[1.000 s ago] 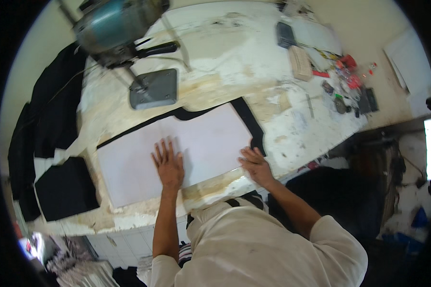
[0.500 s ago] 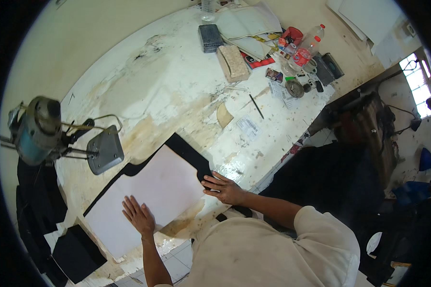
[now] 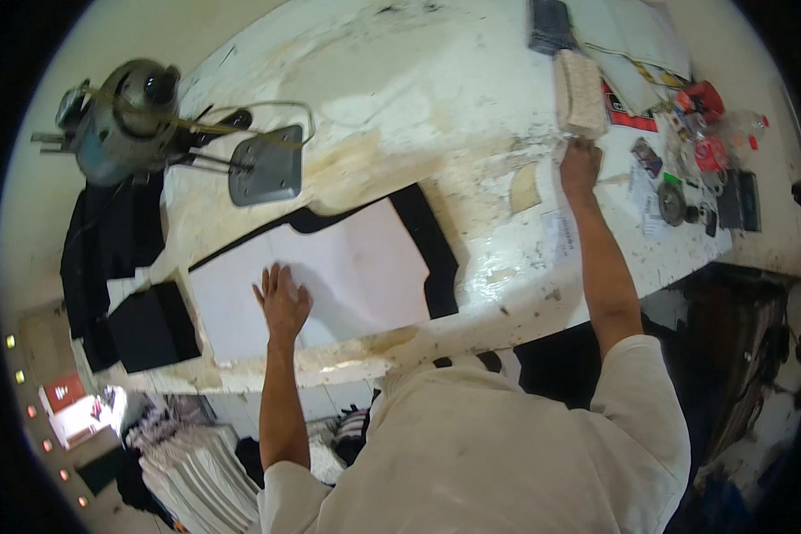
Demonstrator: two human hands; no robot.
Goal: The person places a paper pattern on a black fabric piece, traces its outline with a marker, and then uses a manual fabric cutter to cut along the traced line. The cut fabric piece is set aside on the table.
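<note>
A large pale paper pattern (image 3: 356, 267) lies on black fabric (image 3: 434, 254), which shows along its far and right edges. My left hand (image 3: 285, 307) rests on the left half of the paper, fingers spread and nothing held. Farther off to the right, my right hand (image 3: 580, 167) is down on the table, just in front of a beige fabric-wrapped block (image 3: 581, 96). Its fingers look curled together; whatever they may hold is hidden under them.
At the left stands a motorised cutting machine (image 3: 129, 125) with a grey base plate (image 3: 267, 169). Black fabric pieces (image 3: 156, 327) lie below it. A dark block (image 3: 550, 25), papers, plastic bottles (image 3: 739, 133) and a round metal tin (image 3: 672, 205) crowd the right.
My right hand has left the fabric's right edge and reached far right toward the beige block. It now covers about where a dark pen lay. My left hand stays on the paper; the view has shifted.
</note>
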